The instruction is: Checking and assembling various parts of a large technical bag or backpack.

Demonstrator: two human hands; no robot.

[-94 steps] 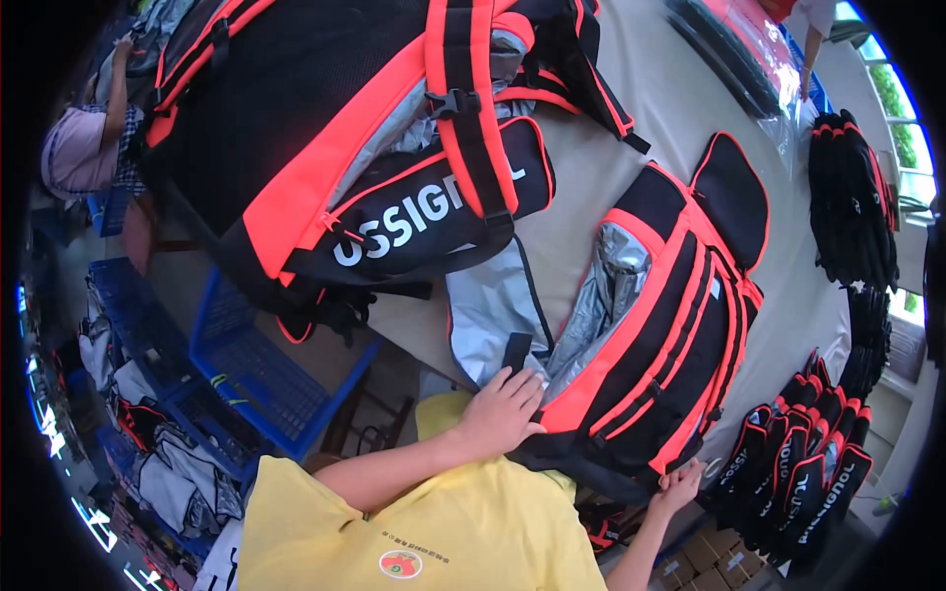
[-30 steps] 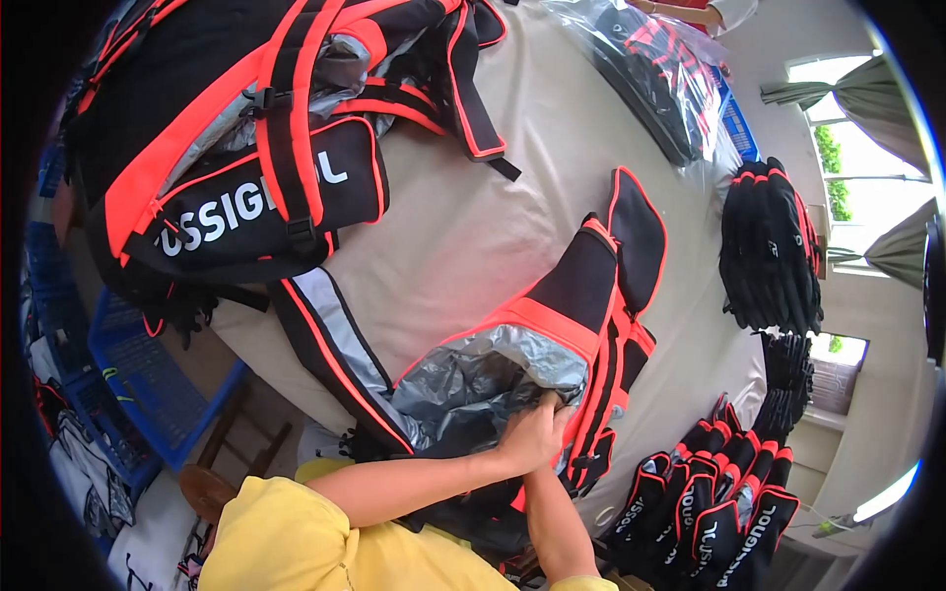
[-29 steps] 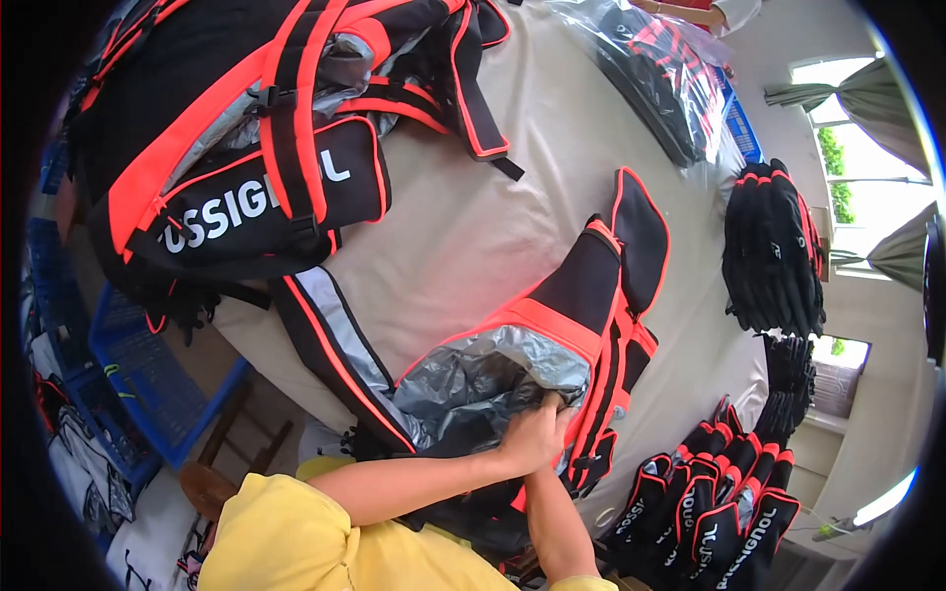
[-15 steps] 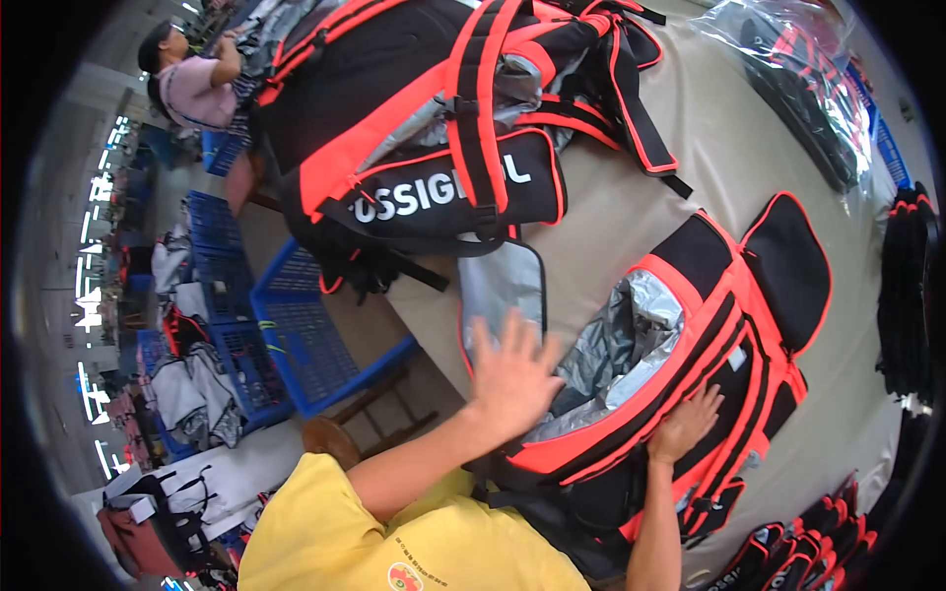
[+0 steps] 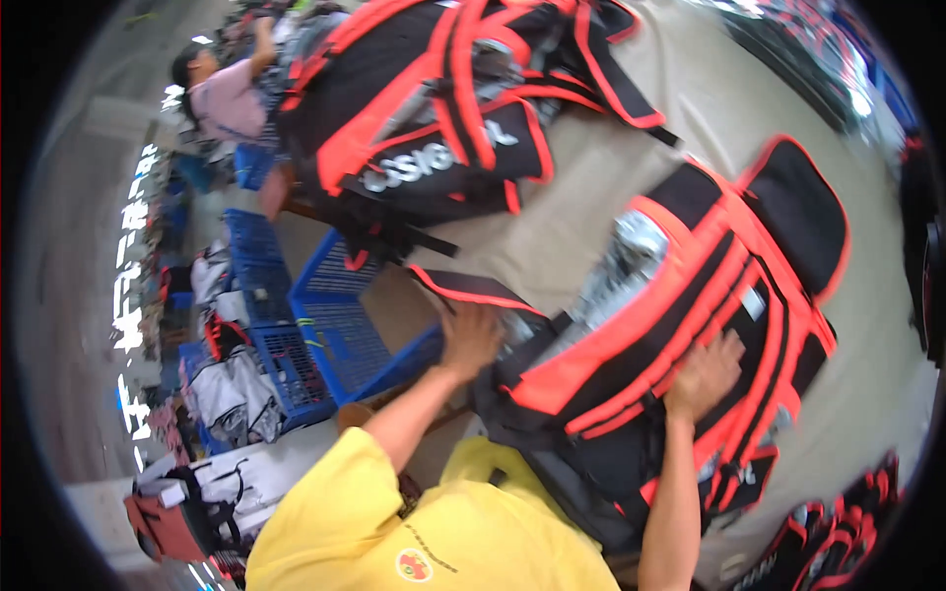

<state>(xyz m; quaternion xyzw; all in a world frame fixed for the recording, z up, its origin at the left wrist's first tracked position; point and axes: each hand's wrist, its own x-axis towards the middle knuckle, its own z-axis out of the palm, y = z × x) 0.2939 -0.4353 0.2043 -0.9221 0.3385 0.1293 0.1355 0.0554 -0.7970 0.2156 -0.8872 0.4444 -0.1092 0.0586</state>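
I see the left hand [image 5: 469,338] laid flat, fingers spread, on the near flap of the black and orange backpack [image 5: 690,325]; its grip is open and encloses nothing. The right hand [image 5: 705,372] presses palm-down on the backpack's front panel, grip likewise open. The backpack lies on the table [image 5: 591,227] between and under both hands, silver lining showing just beyond the left hand. A larger black and orange bag [image 5: 434,118] lies well beyond the grip. Blue crates [image 5: 315,315] stand left of the left hand.

Backpack [image 5: 690,325] on table [image 5: 601,207], second backpack [image 5: 443,118] at its 11 o'clock, crates [image 5: 315,325] at 9 o'clock, below table edge
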